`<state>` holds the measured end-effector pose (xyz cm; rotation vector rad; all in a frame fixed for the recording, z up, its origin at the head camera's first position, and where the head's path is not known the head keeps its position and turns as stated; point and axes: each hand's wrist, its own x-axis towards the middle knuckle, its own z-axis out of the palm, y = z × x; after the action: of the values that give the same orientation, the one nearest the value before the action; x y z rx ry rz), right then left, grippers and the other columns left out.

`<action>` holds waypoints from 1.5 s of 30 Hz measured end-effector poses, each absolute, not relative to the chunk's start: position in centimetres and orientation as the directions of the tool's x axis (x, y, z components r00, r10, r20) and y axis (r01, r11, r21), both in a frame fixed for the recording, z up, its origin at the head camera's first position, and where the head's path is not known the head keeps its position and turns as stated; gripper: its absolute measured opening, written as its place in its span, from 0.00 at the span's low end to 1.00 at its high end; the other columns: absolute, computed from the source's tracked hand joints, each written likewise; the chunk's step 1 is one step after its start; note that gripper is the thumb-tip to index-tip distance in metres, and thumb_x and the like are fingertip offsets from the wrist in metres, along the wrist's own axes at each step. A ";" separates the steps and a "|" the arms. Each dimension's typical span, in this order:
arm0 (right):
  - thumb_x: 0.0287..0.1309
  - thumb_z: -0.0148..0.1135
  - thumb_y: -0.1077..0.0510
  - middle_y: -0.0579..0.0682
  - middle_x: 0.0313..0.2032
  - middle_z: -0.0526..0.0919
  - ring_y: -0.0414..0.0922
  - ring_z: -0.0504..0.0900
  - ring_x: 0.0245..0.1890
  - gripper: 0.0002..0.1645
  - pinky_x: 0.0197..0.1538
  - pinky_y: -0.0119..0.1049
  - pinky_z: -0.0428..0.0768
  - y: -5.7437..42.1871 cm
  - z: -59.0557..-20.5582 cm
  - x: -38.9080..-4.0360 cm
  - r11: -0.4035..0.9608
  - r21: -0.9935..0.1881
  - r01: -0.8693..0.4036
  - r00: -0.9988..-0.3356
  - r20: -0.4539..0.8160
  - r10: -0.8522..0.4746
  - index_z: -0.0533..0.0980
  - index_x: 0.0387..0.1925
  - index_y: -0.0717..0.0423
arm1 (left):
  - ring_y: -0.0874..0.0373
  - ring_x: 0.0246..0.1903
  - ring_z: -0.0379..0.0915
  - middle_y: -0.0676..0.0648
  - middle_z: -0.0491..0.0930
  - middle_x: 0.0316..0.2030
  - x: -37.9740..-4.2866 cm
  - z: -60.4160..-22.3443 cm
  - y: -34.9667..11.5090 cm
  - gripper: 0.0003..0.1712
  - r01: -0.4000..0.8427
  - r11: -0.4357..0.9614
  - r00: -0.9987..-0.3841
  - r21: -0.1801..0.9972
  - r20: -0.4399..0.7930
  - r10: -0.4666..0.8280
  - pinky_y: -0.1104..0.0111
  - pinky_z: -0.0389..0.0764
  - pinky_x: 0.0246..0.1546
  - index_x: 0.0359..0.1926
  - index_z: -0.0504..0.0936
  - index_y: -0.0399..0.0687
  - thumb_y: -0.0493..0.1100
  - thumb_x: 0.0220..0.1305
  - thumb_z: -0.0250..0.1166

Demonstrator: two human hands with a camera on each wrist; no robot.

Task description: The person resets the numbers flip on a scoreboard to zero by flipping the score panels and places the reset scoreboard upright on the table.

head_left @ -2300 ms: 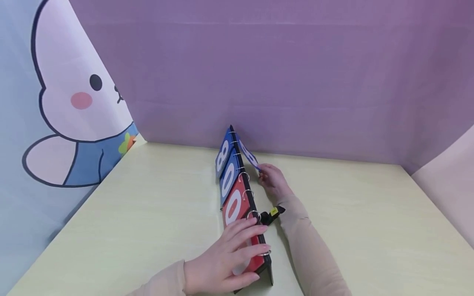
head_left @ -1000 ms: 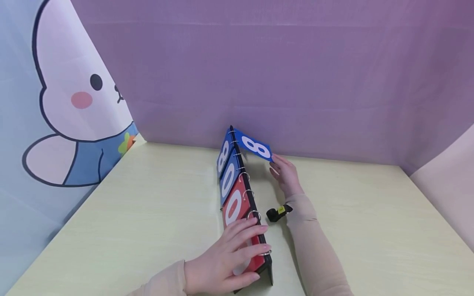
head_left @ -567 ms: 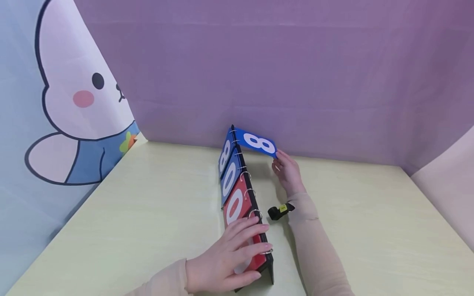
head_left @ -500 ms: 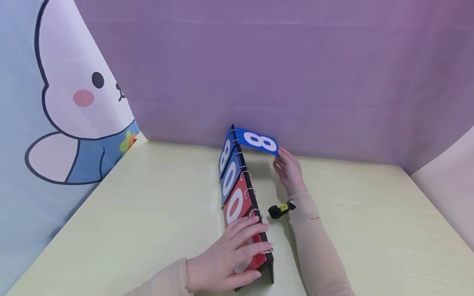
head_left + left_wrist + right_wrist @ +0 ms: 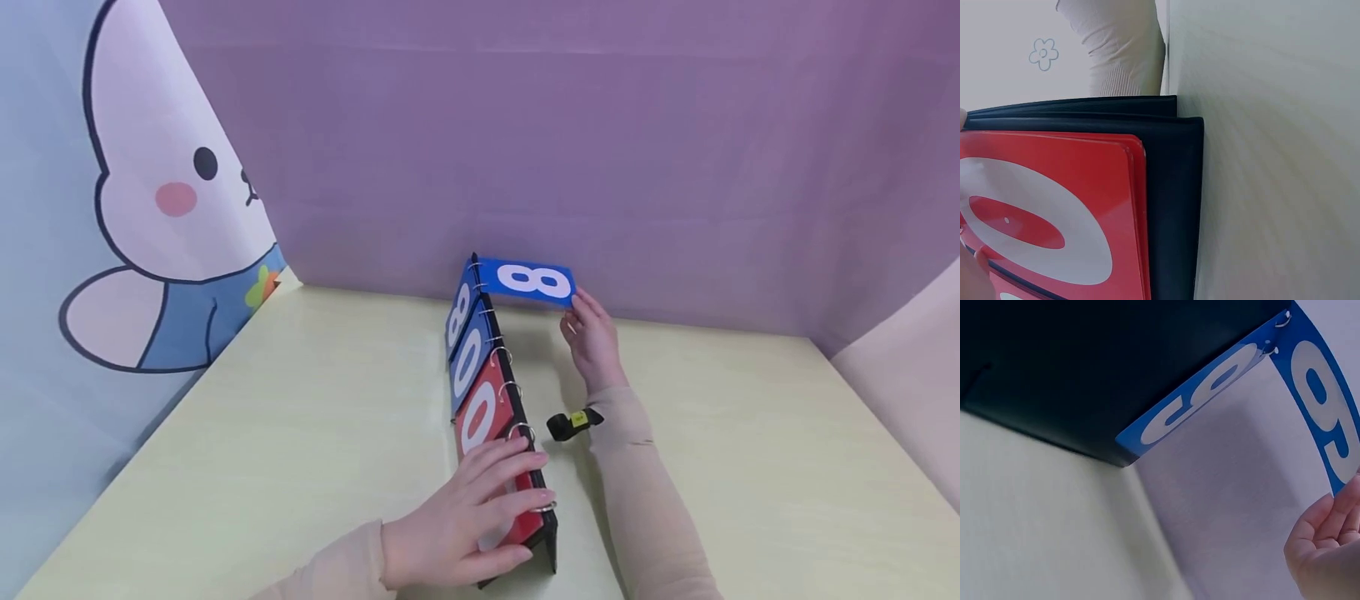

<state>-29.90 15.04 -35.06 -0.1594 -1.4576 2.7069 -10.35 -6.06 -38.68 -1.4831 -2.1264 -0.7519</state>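
A tabletop flip scoreboard stands like a tent, its blue and red number cards hung on metal rings. At its far end my right hand pinches the outer corner of a blue number card, swung out to the right and showing an 8. In the right wrist view that card's underside bears a 9. My left hand rests across the near red cards with spread, fairly straight fingers, the tips over the black spine. The left wrist view shows a red 0 card close up; most of the left hand is outside it.
A pale yellow table carries the scoreboard. Behind it hangs a purple cloth, and at the left a blue curtain with a cartoon rabbit. A black strap piece with a yellow label sticks out from the right wrist.
My right hand has swung the blue card up and outward to the right, from hanging close to the board to nearly level. My left hand stays on the board.
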 end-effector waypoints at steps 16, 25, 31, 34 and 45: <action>0.62 0.53 0.66 0.47 0.42 0.73 0.38 0.76 0.40 0.30 0.62 0.41 0.69 10.7 -30.0 -29.7 -0.324 -0.924 -0.201 -0.979 0.195 0.051 0.60 0.65 0.62 | 0.52 0.69 0.45 0.47 0.53 0.69 -9.9 -38.7 -6.2 0.30 0.923 0.269 -0.382 0.275 0.574 0.724 0.54 0.58 0.66 0.66 0.58 0.56 0.53 0.66 0.54; 0.61 0.58 0.51 0.57 0.50 0.78 0.50 0.75 0.52 0.24 0.57 0.43 0.72 8.5 -30.5 -29.4 0.298 -0.942 -0.153 -0.984 0.119 -0.131 0.72 0.53 0.62 | 0.51 0.69 0.45 0.46 0.54 0.69 -10.0 -38.6 -6.2 0.29 0.934 0.262 -0.357 0.243 0.599 0.717 0.54 0.56 0.66 0.66 0.58 0.55 0.52 0.66 0.54; 0.59 0.59 0.46 0.55 0.43 0.83 0.49 0.79 0.45 0.21 0.49 0.42 0.75 7.6 -30.4 -29.1 0.506 -0.847 -0.164 -0.985 0.116 -0.124 0.80 0.44 0.59 | 0.48 0.68 0.47 0.44 0.56 0.68 -10.3 -38.8 -5.9 0.27 0.953 0.250 -0.299 0.170 0.651 0.697 0.54 0.55 0.67 0.64 0.61 0.52 0.52 0.67 0.53; 0.59 0.59 0.48 0.55 0.44 0.82 0.49 0.80 0.44 0.20 0.47 0.41 0.77 7.2 -30.1 -29.0 0.562 -0.793 -0.235 -0.972 0.185 -0.145 0.81 0.41 0.60 | 0.48 0.69 0.47 0.44 0.57 0.67 -10.3 -38.8 -5.9 0.27 0.954 0.247 -0.295 0.167 0.654 0.696 0.54 0.54 0.67 0.64 0.61 0.51 0.52 0.67 0.53; 0.59 0.59 0.54 0.54 0.43 0.80 0.49 0.82 0.42 0.17 0.46 0.39 0.78 6.0 -29.4 -28.6 0.716 -0.563 -0.413 -0.894 0.400 -0.201 0.82 0.44 0.60 | 0.48 0.68 0.48 0.43 0.57 0.67 -10.5 -38.8 -5.9 0.28 0.959 0.240 -0.275 0.148 0.672 0.687 0.54 0.53 0.67 0.64 0.63 0.51 0.52 0.65 0.55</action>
<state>-28.63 5.99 -29.44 0.4809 -2.6122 0.9657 -10.50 -5.93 -38.81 -1.5018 -2.0436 -0.7598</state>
